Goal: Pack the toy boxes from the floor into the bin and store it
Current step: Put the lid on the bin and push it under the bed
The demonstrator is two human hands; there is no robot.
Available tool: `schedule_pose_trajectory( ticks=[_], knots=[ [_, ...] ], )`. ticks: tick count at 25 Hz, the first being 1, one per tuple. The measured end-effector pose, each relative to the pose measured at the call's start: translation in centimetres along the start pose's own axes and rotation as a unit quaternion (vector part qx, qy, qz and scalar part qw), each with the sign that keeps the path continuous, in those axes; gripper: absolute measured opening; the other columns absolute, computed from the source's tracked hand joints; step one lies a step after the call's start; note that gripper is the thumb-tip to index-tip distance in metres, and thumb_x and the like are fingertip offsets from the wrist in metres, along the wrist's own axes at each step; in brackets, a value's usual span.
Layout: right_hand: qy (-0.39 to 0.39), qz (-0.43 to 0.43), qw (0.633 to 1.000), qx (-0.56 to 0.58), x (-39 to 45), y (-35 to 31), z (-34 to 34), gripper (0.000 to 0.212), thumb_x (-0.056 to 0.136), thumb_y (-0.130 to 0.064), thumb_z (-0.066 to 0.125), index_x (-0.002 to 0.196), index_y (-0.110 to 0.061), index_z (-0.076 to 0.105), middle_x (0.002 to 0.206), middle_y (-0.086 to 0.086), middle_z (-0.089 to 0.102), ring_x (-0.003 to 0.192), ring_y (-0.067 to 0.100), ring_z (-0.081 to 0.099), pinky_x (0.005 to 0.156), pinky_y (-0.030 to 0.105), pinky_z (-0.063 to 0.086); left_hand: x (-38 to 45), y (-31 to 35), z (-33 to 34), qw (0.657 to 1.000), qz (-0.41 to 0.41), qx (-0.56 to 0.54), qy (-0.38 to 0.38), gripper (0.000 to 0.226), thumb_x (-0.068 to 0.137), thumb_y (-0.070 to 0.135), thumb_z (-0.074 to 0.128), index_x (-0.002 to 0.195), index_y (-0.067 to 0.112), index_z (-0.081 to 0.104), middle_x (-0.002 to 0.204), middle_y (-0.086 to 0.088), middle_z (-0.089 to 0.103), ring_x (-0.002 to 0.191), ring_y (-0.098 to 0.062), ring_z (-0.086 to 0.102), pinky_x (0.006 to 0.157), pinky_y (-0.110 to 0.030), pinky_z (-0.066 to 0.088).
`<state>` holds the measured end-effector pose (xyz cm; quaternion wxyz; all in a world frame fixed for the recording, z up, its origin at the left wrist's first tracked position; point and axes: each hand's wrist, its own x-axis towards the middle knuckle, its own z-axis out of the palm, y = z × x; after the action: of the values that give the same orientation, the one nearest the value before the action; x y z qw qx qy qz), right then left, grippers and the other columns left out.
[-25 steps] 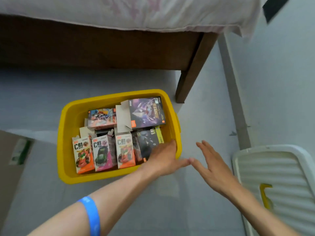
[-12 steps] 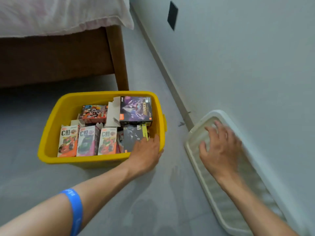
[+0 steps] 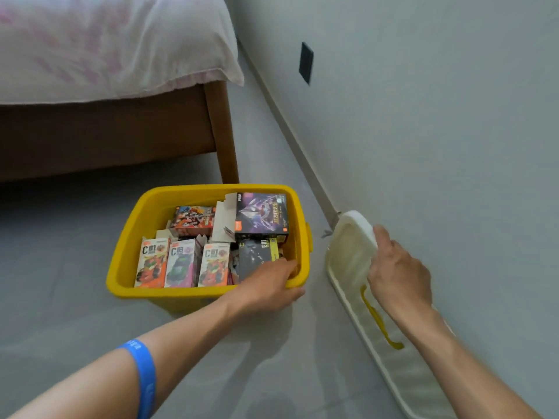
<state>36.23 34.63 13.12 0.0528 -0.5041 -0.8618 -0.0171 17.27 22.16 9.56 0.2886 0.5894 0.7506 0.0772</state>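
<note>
Lid in hand, ready to cover the packed bin

The right hand [image 3: 399, 276] grips the far end of the white lid [image 3: 351, 252], which leans on the wall with its long axis along the baseboard, just right of the yellow bin [image 3: 127, 261]. The left hand [image 3: 267, 287] clasps the bin's near right corner. The bin sits on the floor by the bed leg [image 3: 223, 134], full of colourful toy boxes [image 3: 181, 263].

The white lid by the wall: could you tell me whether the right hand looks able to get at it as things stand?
Probably yes: the right hand already grips the white lid at its far edge, with nothing between them.
</note>
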Motion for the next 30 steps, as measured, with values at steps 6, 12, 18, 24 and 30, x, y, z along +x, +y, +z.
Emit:
schedule_pose_trajectory(
  ticks=[6, 12, 18, 24, 30],
  knots=[
    [0.127, -0.114, 0.978, 0.124, 1.3, -2.8, -8.7, 0.049, 0.089, -0.02, 0.061, 0.135, -0.027, 0.045, 0.1, 0.017, 0.067, 0.076, 0.043, 0.065, 0.062, 0.043, 0.046, -4.5, 1.5, 0.5, 0.996, -0.065, -0.018, 0.056, 0.046, 0.099, 0.052, 0.041, 0.108, 0.011, 0.06, 0.116, -0.012, 0.058, 0.111, -0.034, 0.053, 0.09, -0.047, 0.047],
    [0.073, -0.294, 0.908, 0.29, 6.4, -7.8, -22.2, 0.047, 0.084, -0.042, 0.066, 0.125, -0.058, 0.052, 0.09, -0.023, 0.071, 0.074, 0.008, 0.071, 0.061, 0.024, 0.058, -13.4, -3.7, -10.8, 0.898, -0.103, -0.2, 0.379, 0.059, 0.087, 0.057, 0.062, 0.135, 0.027, 0.047, 0.123, 0.003, 0.056, 0.112, -0.017, 0.053, 0.094, -0.042, 0.049],
    [-0.12, -0.387, 0.862, 0.305, 7.1, -18.8, -16.1, 0.045, 0.093, -0.028, 0.067, 0.134, -0.042, 0.056, 0.118, -0.013, 0.065, 0.114, 0.011, 0.061, 0.098, 0.033, 0.049, -17.4, -8.0, -11.0, 0.789, -0.139, -0.385, 0.458, 0.036, 0.086, 0.058, 0.066, 0.099, 0.023, 0.065, 0.094, -0.003, 0.071, 0.087, -0.026, 0.07, 0.074, -0.052, 0.059],
    [-0.047, -0.186, 0.974, 0.119, 3.0, -17.0, -2.6, 0.056, 0.086, -0.036, 0.061, 0.138, -0.023, 0.045, 0.139, 0.007, 0.054, 0.119, 0.035, 0.05, 0.095, 0.044, 0.041, -19.7, -17.4, -5.2, 0.757, -0.357, -0.327, 0.44, 0.019, 0.096, 0.04, 0.056, 0.101, 0.023, 0.061, 0.097, -0.003, 0.068, 0.09, -0.028, 0.062, 0.074, -0.038, 0.05],
    [-0.253, -0.007, 0.914, 0.316, 1.1, -13.2, 5.5, 0.054, 0.099, -0.033, 0.049, 0.144, -0.011, 0.028, 0.142, 0.017, 0.051, 0.124, 0.038, 0.053, 0.096, 0.042, 0.042, -19.5, -20.6, -2.6, 0.843, -0.383, -0.112, 0.361, 0.03, 0.099, 0.026, 0.045, 0.124, 0.016, 0.058, 0.127, -0.014, 0.055, 0.112, -0.037, 0.049, 0.093, -0.047, 0.041]
  ],
)
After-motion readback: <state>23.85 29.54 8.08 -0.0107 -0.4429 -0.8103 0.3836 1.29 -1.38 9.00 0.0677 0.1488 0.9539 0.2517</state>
